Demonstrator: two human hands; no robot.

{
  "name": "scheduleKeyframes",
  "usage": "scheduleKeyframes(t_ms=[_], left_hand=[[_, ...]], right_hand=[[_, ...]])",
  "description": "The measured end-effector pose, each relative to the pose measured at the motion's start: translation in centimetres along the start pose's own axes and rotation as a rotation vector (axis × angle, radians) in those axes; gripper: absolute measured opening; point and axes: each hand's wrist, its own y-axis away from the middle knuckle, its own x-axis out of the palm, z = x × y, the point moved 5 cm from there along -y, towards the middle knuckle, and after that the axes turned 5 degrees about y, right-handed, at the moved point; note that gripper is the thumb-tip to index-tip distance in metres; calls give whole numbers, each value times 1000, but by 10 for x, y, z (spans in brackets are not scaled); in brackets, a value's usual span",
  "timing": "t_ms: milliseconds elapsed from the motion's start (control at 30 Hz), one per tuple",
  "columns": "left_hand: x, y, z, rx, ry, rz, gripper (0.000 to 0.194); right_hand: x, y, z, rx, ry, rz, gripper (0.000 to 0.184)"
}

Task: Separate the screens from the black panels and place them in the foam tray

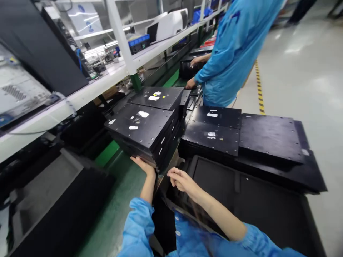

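- Floor (pixel 300 60) in the upper right was pale grey, smooth and glossy, catching soft patches of light, with a strip of yellow-and-black striped tape (pixel 258 87) running down it.
- A long white desk (pixel 166 37) slanted across the upper left, with a white post (pixel 120 35) whose foot was green; on it, toward the top centre, were a rounded white machine (pixel 174 23) and a blue bin (pixel 139 40).
- A smooth green surface (pixel 115 192) stretched through the left centre, below the near end of the stack.
- The stack of black plates (pixel 146 134) stood left of centre: flat, rectangular, satin-dark slabs with small holes near the edges and torn white labels on top.
- The left grip (pixel 144 167) was spread wide, palm upward, fingers touching the stack's near lower edge.
- The right grip (pixel 180 180), just right of that corner, had curled fingers; whether anything was pinched there could not be told.
- More black plates (pixel 270 135) lay in low, flat piles at right of centre.
- Below them, in the lower right, a matte black tray (pixel 235 184) showed shallow recesses with rounded corners and a raised divider.
- A tilted dark box (pixel 77 207) with a grey hollow filled the lower left.
- At top centre-right a co-worker in a wrinkled blue coat (pixel 238 53) had both hands by black parts.
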Motion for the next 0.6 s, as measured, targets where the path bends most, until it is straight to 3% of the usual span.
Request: scheduleKeyframes(t_ms=[100, 167, 233, 333, 467, 533, 600], left_hand=[[-19, 4, 6, -130, 80, -162, 82], [-35, 7, 8, -155, 134, -141, 83], [-57, 12, 11, -143, 180, -69, 81], [-93, 35, 18, -82, 240, 59, 63], [-137, 110, 38, 44, 315, 120, 37], [-156, 162, 47, 92, 308, 70, 36], [-174, 213, 46, 162, 207, 21, 43]], right_hand=[[28, 18, -1, -88, 188, 25, 46], [34, 42, -9, -166, 436, -5, 43], [26, 69, -27, -177, 762, -101, 38], [-4, 104, -65, -57, 1208, -236, 26], [-27, 120, -108, 108, 1491, -126, 21], [-18, 112, -118, 102, 1550, -2, 23], [6, 97, -125, 53, 1607, 179, 26]])
